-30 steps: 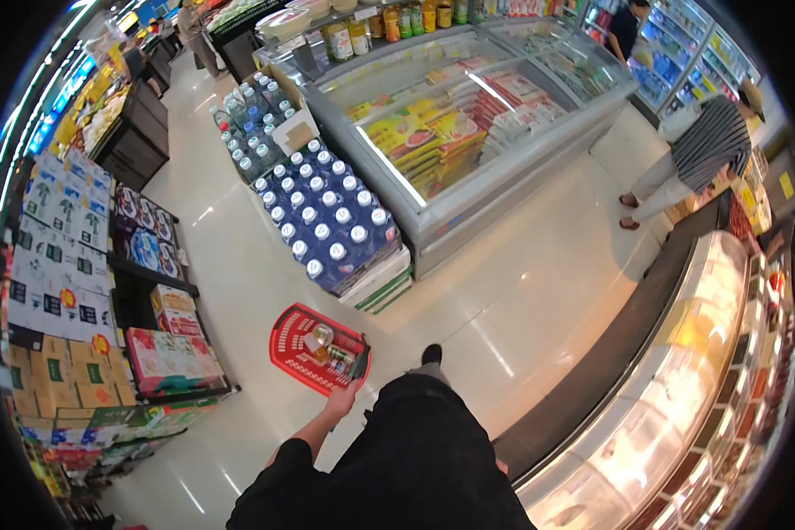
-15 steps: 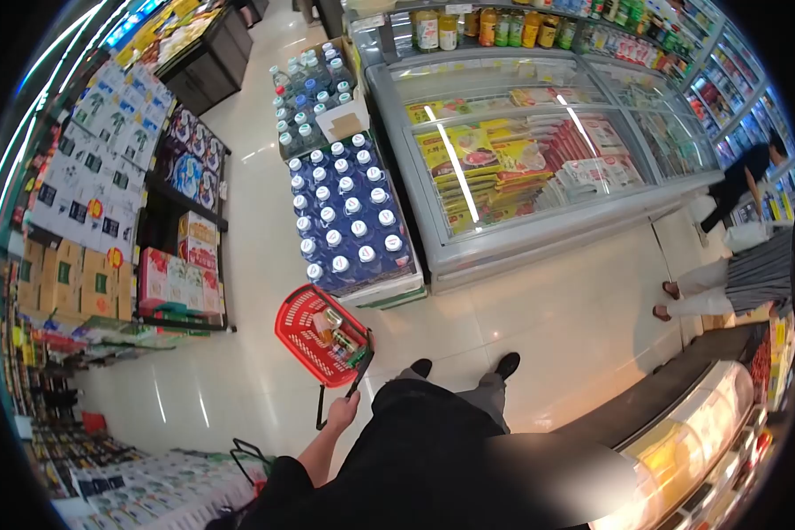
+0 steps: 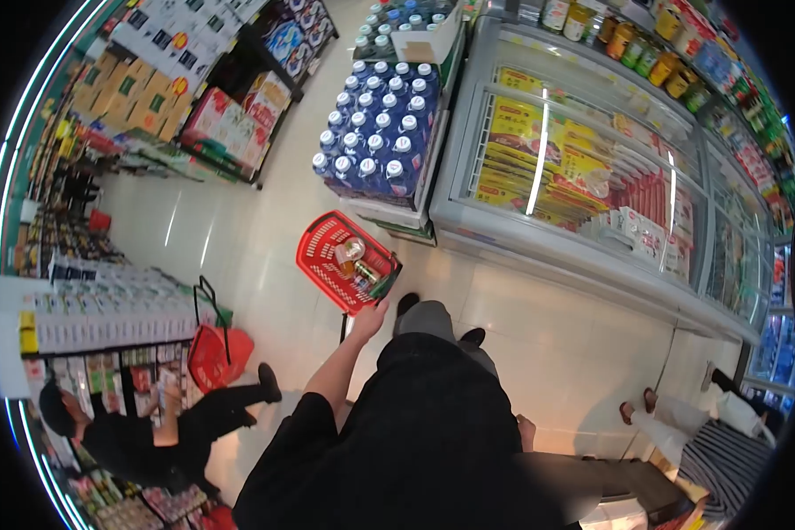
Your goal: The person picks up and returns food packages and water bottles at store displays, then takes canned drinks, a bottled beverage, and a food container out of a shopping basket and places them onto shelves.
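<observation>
Glossy floor (image 3: 548, 340) open along freezer edge (image 3: 583, 269), left hand (image 3: 368, 321) gripping red basket (image 3: 325, 267), right hand (image 3: 526, 432) state unclear

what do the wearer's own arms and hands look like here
The left arm has a loose black short sleeve, ending around the elbow, with the left forearm bare below it. No glove or watch shows on the left hand. Only part of the right hand shows, ungloved; its sleeve can't be made out clearly.
</observation>
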Motion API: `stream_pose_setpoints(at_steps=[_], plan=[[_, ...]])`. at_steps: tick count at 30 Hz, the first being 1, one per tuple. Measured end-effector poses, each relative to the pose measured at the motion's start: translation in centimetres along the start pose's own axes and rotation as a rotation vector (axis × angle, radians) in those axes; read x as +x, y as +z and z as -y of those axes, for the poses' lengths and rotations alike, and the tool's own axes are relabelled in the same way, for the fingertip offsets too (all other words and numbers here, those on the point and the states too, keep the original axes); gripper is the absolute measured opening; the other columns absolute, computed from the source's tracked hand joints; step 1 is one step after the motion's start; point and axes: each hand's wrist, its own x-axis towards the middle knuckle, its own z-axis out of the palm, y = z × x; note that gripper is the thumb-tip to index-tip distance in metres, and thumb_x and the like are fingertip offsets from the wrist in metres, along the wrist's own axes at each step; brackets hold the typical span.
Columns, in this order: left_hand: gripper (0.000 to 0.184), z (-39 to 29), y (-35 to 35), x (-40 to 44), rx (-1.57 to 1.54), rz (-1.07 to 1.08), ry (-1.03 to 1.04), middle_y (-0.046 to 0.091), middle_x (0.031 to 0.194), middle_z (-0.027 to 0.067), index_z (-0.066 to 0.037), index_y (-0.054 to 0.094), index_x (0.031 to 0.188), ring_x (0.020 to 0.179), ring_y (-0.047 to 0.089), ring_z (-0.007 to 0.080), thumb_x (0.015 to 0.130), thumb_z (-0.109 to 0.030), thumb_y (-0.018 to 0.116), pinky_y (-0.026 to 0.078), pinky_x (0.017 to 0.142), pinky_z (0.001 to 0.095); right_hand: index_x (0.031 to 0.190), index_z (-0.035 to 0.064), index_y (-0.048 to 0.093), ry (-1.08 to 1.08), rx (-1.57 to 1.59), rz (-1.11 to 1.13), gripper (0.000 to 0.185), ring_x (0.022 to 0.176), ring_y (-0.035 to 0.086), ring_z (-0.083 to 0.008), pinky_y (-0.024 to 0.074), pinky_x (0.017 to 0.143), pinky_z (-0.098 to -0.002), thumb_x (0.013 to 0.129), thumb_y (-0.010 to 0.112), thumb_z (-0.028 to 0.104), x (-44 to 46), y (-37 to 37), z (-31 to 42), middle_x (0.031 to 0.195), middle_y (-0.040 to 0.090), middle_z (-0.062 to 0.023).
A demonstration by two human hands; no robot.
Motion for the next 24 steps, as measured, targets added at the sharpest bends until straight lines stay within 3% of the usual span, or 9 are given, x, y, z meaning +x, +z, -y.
stream_pose_setpoints(at_steps=[1,4,7,11,13,14,16,19,24], plan=[[0.060,-0.5,1.1,-0.1,-0.016,-0.008,-0.019,0.063,0.083,0.0242,0.005,0.062,0.093,0.087,0.062,0.0356,0.086,-0.053,0.046,0.045,0.075,0.0410,0.102,-0.0032,0.053,0.048,0.014,-0.008,0.024,0.056,0.057,-0.0194,0.0427,0.044,-0.0287,0.087,0.051,0.015,0.0,-0.9,1.2,0.076,0.061,-0.0147],[0.061,-2.4,3.2,0.3,-0.084,-0.031,-0.090,0.059,0.067,0.0143,0.004,0.061,0.080,0.065,0.060,0.0248,0.086,-0.055,0.046,0.044,0.060,0.0371,0.102,-0.0033,0.053,-0.008,-0.046,0.023,0.024,0.057,0.058,-0.0195,0.0442,0.046,-0.0290,0.087,0.052,0.016,2.0,-1.8,4.6,0.075,0.061,-0.0144],[0.054,-6.7,3.2,-1.1,-0.377,0.076,-0.111,0.042,0.051,0.0002,-0.008,0.048,0.060,0.043,0.042,0.0108,0.086,-0.055,0.048,0.032,0.040,0.0279,0.103,-0.0034,0.054,-0.065,-0.095,0.052,0.025,0.058,0.059,-0.0196,0.0465,0.048,-0.0295,0.087,0.052,0.016,3.3,-1.7,7.7,0.075,0.061,-0.0141],[0.054,-8.3,4.6,1.0,-0.474,0.118,-0.115,0.041,0.049,0.0000,-0.008,0.048,0.062,0.037,0.038,0.0109,0.088,-0.055,0.046,0.030,0.037,0.0270,0.104,-0.0036,0.054,-0.126,-0.166,0.078,0.027,0.059,0.059,-0.0199,0.0487,0.052,-0.0297,0.086,0.053,0.017,5.3,-0.3,12.5,0.076,0.062,-0.0143],[0.054,-9.6,4.2,1.3,-0.526,0.180,-0.143,0.041,0.048,0.0002,-0.007,0.048,0.062,0.037,0.038,0.0112,0.088,-0.054,0.046,0.030,0.036,0.0271,0.105,-0.0034,0.055,-0.530,-0.410,0.168,0.029,0.060,0.060,-0.0197,0.0491,0.053,-0.0292,0.086,0.053,0.018,4.9,0.1,14.9,0.078,0.063,-0.0148],[0.054,-10.3,3.6,1.7,-0.563,0.224,-0.158,0.042,0.048,0.0003,-0.006,0.048,0.062,0.037,0.037,0.0114,0.089,-0.054,0.046,0.030,0.036,0.0271,0.105,-0.0034,0.055,-0.538,-0.424,0.158,0.029,0.060,0.060,-0.0197,0.0491,0.053,-0.0292,0.086,0.053,0.018,4.8,0.3,16.5,0.078,0.063,-0.0148],[0.053,-11.5,2.6,1.9,-0.609,0.275,-0.156,0.044,0.050,0.0013,-0.005,0.049,0.064,0.039,0.040,0.0121,0.090,-0.050,0.046,0.033,0.039,0.0266,0.106,-0.0030,0.055,-0.254,-0.295,0.101,0.030,0.060,0.060,-0.0191,0.0484,0.053,-0.0285,0.086,0.053,0.019,1.8,2.2,20.8,0.081,0.063,-0.0149],[0.049,-12.6,1.5,2.1,-0.703,0.351,-0.214,0.047,0.054,0.0025,-0.002,0.052,0.069,0.046,0.047,0.0128,0.090,-0.046,0.047,0.037,0.046,0.0256,0.107,-0.0025,0.055,-0.213,-0.224,0.063,0.031,0.063,0.060,-0.0181,0.0475,0.053,-0.0285,0.086,0.053,0.019,2.7,3.4,22.7,0.081,0.063,-0.0141],[0.048,-11.3,0.8,1.9,-0.734,0.304,-0.259,0.044,0.051,0.0002,-0.003,0.053,0.070,0.044,0.042,0.0111,0.091,-0.044,0.046,0.034,0.044,0.0252,0.100,-0.0009,0.060,-0.293,-0.439,0.123,0.026,0.067,0.061,-0.0162,0.0471,0.055,-0.0288,0.086,0.053,0.019,6.3,3.4,24.3,0.081,0.064,-0.0125]])
